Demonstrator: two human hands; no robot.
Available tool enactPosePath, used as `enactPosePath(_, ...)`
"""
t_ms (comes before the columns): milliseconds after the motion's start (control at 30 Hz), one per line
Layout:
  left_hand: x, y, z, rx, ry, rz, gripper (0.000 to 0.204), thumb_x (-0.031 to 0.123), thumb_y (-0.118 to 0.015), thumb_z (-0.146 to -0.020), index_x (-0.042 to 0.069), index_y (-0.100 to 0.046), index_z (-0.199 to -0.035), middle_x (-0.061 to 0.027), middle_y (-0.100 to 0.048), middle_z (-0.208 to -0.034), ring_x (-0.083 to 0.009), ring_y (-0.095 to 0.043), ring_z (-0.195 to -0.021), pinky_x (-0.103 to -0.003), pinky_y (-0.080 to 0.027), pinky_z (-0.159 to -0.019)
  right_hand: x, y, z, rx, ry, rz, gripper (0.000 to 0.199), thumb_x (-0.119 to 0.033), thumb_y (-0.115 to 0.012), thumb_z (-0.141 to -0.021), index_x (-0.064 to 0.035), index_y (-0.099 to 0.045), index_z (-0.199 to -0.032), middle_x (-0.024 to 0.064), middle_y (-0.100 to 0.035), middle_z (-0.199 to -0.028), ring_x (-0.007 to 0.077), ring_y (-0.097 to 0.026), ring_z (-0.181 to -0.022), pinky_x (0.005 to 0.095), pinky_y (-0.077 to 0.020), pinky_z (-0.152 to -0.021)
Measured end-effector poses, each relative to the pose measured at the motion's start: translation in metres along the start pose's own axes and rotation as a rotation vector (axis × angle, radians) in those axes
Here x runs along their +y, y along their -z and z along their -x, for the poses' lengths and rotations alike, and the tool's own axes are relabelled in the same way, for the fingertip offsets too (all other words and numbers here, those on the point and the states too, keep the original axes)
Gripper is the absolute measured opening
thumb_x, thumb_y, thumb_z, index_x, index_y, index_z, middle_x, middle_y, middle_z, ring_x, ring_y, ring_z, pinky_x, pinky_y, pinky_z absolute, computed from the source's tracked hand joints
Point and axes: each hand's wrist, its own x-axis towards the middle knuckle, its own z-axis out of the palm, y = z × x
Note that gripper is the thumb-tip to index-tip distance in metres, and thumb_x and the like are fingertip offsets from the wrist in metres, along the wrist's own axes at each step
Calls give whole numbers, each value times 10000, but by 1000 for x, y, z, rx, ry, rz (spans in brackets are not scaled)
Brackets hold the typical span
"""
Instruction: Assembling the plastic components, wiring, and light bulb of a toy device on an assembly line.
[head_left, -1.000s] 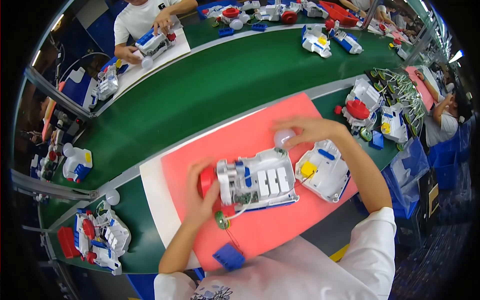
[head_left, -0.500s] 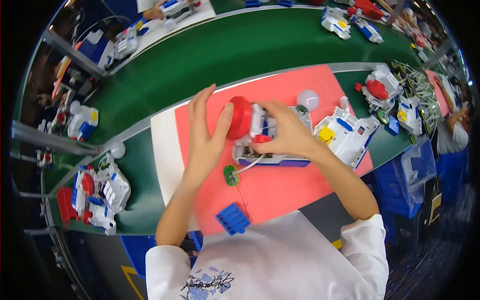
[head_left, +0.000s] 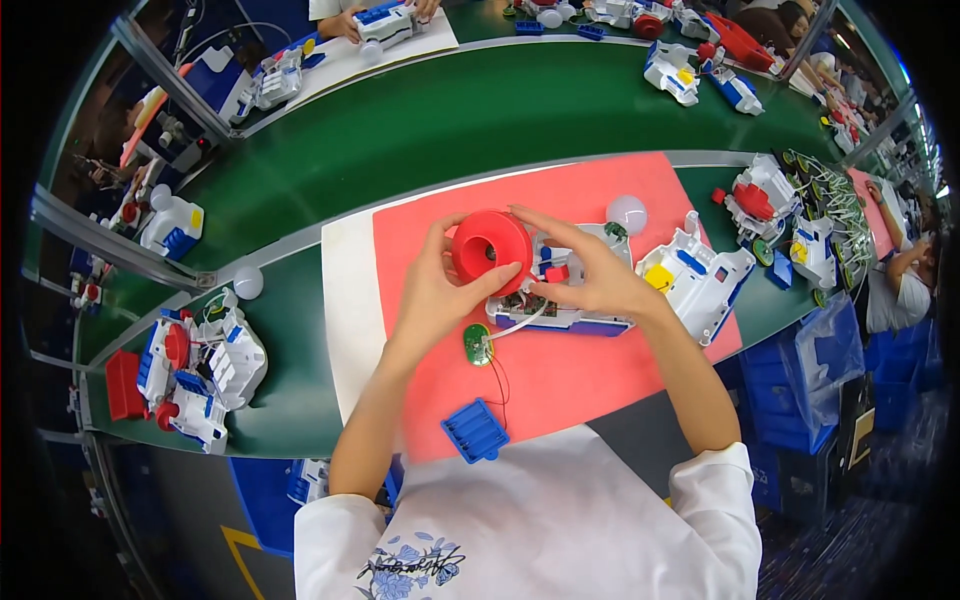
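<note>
A round red plastic part (head_left: 505, 232), ring-like with a hollow dark centre, is held over the white-and-blue toy housing (head_left: 600, 322). My left hand (head_left: 448, 278) is closed on its left side, thumb on the lower front. On its right side my right hand (head_left: 590, 265) curves round, index fingertip at the upper rim and thumb low near a small red piece; its exact contact is partly hidden. Circuitry shows inside the housing. A white wire runs from it to a green circuit board (head_left: 478, 344), which thin wires join to a blue battery case (head_left: 475, 431).
Right of the housing lies another white half-shell (head_left: 690, 275) with a yellow part. A white dome (head_left: 627, 214) sits behind on the pink mat (head_left: 560, 385). More toy assemblies (head_left: 205, 370) stand left; wired green boards (head_left: 835, 200) pile up far right. Other people work beyond the green belt.
The red part has turned so its hollow centre faces up toward me. My left fingers have gone from spread to wrapped round it. The view has shifted slightly.
</note>
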Motion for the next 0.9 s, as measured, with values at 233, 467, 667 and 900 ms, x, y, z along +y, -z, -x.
enactPosePath(233, -2, 2, -10, -10, -45, 29, 724, 287, -829, -805, 16, -441, -1352, -154, -631, -1152, -253, -684, -1023, -348, -584, -828, -3, 4, -2, 44, 31, -97, 943, -166, -868, -691, -111, -406, -1511, 122, -481, -1490, 264, -529, -1287, 427, -435, -1073)
enactPosePath(467, -47, 19, 2, -83, -85, 303, 712, 190, -719, -854, 72, -332, -1441, -156, -490, -1339, -270, -538, -1246, -404, -455, -1012, 1, -12, 25, 230, 30, 417, 775, -229, -849, -743, -73, -505, -1420, 115, -679, -1158, 288, -588, -1110, 450, -423, -1001)
enactPosePath(667, -27, 6, 0, -60, -10, 358, 717, 149, -720, -856, 46, -310, -1436, -160, -461, -1343, -269, -536, -1239, -395, -464, -1005, -5, -25, 22, 158, 25, 340, 582, -219, -791, -801, -47, -586, -1317, 137, -720, -984, 303, -633, -1033, 475, -348, -1085)
enactPosePath(900, -22, -3, 2, 64, 18, 236, 799, 143, -814, -822, -7, -288, -1404, -176, -484, -1290, -265, -583, -1179, -350, -552, -921, -10, -40, 17, 338, -1, 294, 627, -126, -768, -798, -75, -511, -1368, 51, -725, -842, 226, -665, -912, 471, -322, -1056)
